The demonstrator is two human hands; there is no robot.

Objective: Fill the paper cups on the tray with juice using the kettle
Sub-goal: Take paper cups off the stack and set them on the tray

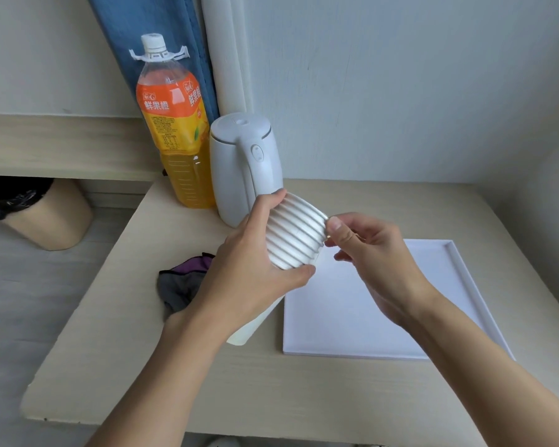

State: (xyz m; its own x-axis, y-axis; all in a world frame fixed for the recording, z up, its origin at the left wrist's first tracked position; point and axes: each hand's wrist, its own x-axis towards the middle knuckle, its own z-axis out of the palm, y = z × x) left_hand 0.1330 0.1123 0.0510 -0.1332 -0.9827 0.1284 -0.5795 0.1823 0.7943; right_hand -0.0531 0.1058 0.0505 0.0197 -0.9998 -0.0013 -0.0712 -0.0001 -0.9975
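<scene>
Left hand [255, 272]: fingers and thumb curled round the stack of paper cups [292, 235], holding it tilted.
Right hand [378, 262]: thumb and forefinger pinch the stack's top rim (other fingers loosely curled).
Forearms [181, 356]: both bare, reaching in from below.

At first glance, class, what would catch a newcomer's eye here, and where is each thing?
Mid-frame, the left hand grips a stack of nested white paper cups while the right hand pinches the end cup's rim. Behind, at the back left of the pale wooden table, a tall plastic bottle of orange juice stands beside a white plastic kettle. A flat white tray lies at the right.
</scene>
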